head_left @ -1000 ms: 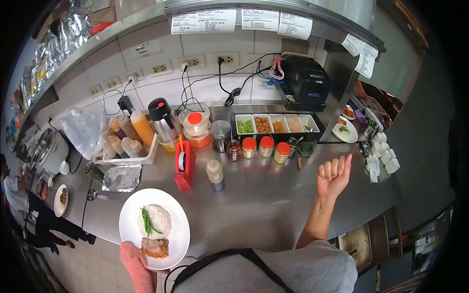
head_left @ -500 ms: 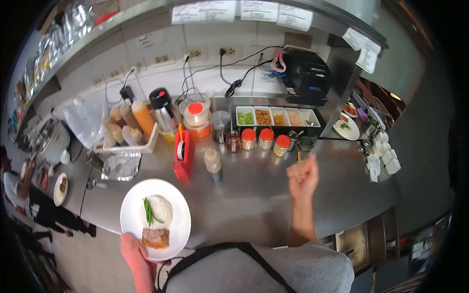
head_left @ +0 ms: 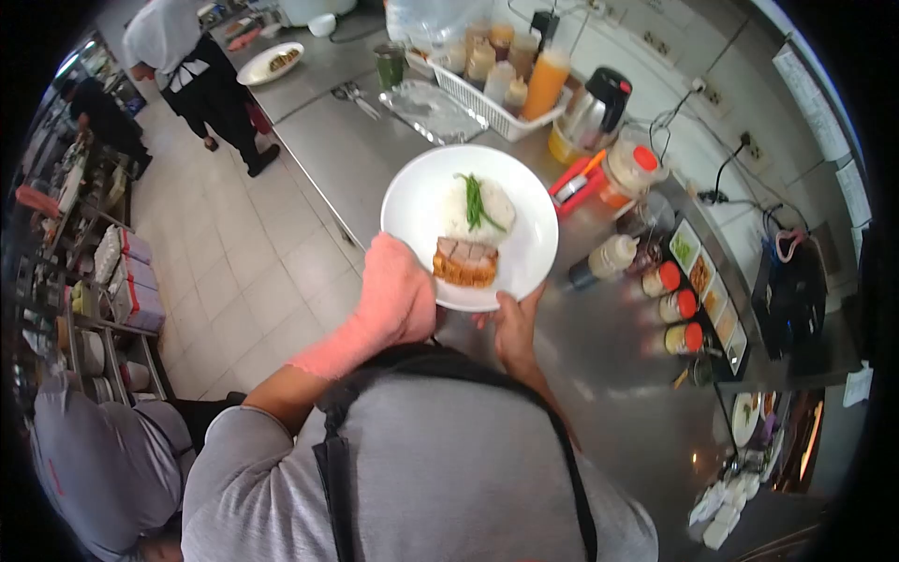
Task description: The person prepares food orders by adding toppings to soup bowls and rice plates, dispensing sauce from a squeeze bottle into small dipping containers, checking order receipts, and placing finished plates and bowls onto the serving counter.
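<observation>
A white plate (head_left: pixel 407 201) is held up in front of me, beside the counter edge, between both hands. On it lie a mound of white rice (head_left: pixel 494 204), green beans (head_left: pixel 474 208) across the rice, and a sliced piece of browned meat (head_left: pixel 465 262). My left hand (head_left: pixel 398 286), which looks covered in pink to the forearm, grips the plate's near left rim. My right hand (head_left: pixel 515 323) is closed on the near right rim, thumb at the edge. The fingers beneath the plate are partly hidden.
The steel counter (head_left: pixel 323 155) carries a foil-covered tray (head_left: pixel 435 110), a white basket of squeeze bottles (head_left: pixel 506 122), a thermos (head_left: pixel 595 108), and several red-lidded jars (head_left: pixel 676 306). Another plate (head_left: pixel 272 64) stands far left. Co-workers (head_left: pixel 201 75) (head_left: pixel 108 468) are on the left.
My view has turned left. My right hand, earlier a fist raised over the counter, has come to the plate and taken its rim. The left hand keeps its hold.
</observation>
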### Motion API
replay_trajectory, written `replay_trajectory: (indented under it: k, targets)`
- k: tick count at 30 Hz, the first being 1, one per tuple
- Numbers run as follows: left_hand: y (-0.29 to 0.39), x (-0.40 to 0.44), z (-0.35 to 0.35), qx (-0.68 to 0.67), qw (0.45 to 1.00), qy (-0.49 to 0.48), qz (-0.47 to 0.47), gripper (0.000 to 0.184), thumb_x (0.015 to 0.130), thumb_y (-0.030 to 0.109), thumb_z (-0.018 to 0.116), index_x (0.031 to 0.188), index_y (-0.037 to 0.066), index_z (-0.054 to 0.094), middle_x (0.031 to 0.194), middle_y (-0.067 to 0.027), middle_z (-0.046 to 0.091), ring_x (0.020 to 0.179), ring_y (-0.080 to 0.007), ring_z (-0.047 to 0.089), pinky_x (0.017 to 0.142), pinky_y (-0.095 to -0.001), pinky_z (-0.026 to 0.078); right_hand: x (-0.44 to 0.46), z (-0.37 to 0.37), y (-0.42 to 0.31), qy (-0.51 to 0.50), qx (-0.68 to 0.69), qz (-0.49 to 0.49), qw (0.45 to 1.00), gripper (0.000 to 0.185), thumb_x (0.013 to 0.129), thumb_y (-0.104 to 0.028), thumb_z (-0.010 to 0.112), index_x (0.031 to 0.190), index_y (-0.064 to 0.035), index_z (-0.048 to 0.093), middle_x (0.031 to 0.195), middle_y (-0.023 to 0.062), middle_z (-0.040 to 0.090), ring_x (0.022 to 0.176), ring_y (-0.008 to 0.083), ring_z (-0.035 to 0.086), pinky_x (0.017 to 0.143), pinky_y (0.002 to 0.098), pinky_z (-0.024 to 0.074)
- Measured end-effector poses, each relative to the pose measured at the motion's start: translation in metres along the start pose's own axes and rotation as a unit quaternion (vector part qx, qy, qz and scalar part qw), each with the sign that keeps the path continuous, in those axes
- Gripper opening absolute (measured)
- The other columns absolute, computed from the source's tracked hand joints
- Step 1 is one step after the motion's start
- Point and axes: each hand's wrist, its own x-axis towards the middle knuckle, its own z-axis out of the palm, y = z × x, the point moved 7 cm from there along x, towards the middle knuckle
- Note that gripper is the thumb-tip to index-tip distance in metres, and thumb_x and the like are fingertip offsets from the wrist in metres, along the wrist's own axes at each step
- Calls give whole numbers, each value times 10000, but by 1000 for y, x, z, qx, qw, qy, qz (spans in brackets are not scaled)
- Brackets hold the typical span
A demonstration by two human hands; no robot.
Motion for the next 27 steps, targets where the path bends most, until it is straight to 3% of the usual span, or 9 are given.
replay_trajectory:
  k: [2, 7, 9, 11, 14, 17, 21, 23, 27]
  targets:
    - [-8, 5, 9, 24, 984, -172, 49, 152, 697, 151, 567, 618, 23, 591, 698, -219, 586, 680, -420, 560, 630, -469, 458, 3, 1, 4, 11, 13, 11, 1000, 688, 835, -5, 429, 1425, -160, 112, 1157, 180, 510, 686, 212, 602, 450, 287, 459]
    - [-62, 38, -12, 0, 926, 335, -173, 156, 730, 171, 592, 643, 61, 526, 644, -147, 532, 655, -338, 545, 617, -429, 435, 12, 25, 15, 6, -11, 50, 999, 774, 799, -16, 443, 1464, -181, 84, 1193, 155, 505, 737, 173, 604, 455, 252, 461]
    - [-103, 53, -1, 62, 965, 228, -116, 147, 729, 182, 595, 670, 65, 529, 642, -136, 532, 648, -314, 555, 611, -420, 443, 17, 36, 16, -4, -5, 83, 997, 799, 815, 2, 444, 1469, -205, 35, 1178, 163, 507, 676, 158, 599, 454, 241, 474]
    - [-183, 33, 31, 164, 958, -203, 114, 139, 713, 195, 591, 715, 59, 561, 660, -142, 552, 643, -297, 579, 603, -416, 467, 19, 54, 16, -18, -12, 100, 995, 814, 820, 12, 449, 1471, -213, 15, 1176, 160, 506, 659, 143, 599, 461, 233, 487]
    - [-221, 68, 42, 147, 942, -261, 151, 137, 705, 174, 565, 742, 43, 562, 635, -132, 545, 584, -289, 575, 525, -413, 447, 21, 72, 18, -50, -39, 95, 993, 819, 811, 12, 461, 1473, -198, 26, 1198, 140, 493, 729, 131, 604, 490, 231, 507]
    - [-198, 108, 3, 204, 939, -107, 257, 113, 731, 147, 546, 739, 35, 553, 591, -112, 521, 543, -300, 563, 486, -406, 439, 30, 76, 26, -83, -62, 73, 992, 825, 806, 5, 472, 1476, -180, 29, 1238, 122, 462, 857, 136, 594, 533, 242, 525]
    - [-178, 147, 5, -44, 900, -164, 401, 108, 768, 150, 541, 752, 45, 559, 567, -98, 506, 546, -297, 553, 502, -394, 458, 39, 80, 23, -86, -91, 99, 987, 844, 786, 4, 486, 1490, -139, 42, 1313, 120, 411, 1030, 161, 536, 709, 282, 528]
    - [-171, 159, 25, -178, 871, -266, 372, 125, 780, 173, 550, 743, 53, 560, 593, -104, 530, 549, -299, 551, 515, -391, 472, 41, 81, 27, -101, -120, 91, 983, 853, 772, 6, 492, 1499, -112, 59, 1351, 122, 391, 1101, 176, 503, 845, 307, 488]
    - [-164, 149, 78, -85, 832, -220, 503, 156, 794, 159, 550, 682, 50, 548, 686, -97, 589, 575, -302, 550, 523, -378, 461, 44, 76, 37, -81, -95, 71, 990, 854, 758, 5, 495, 1509, -71, 94, 1389, 125, 381, 1198, 191, 438, 1034, 332, 338]
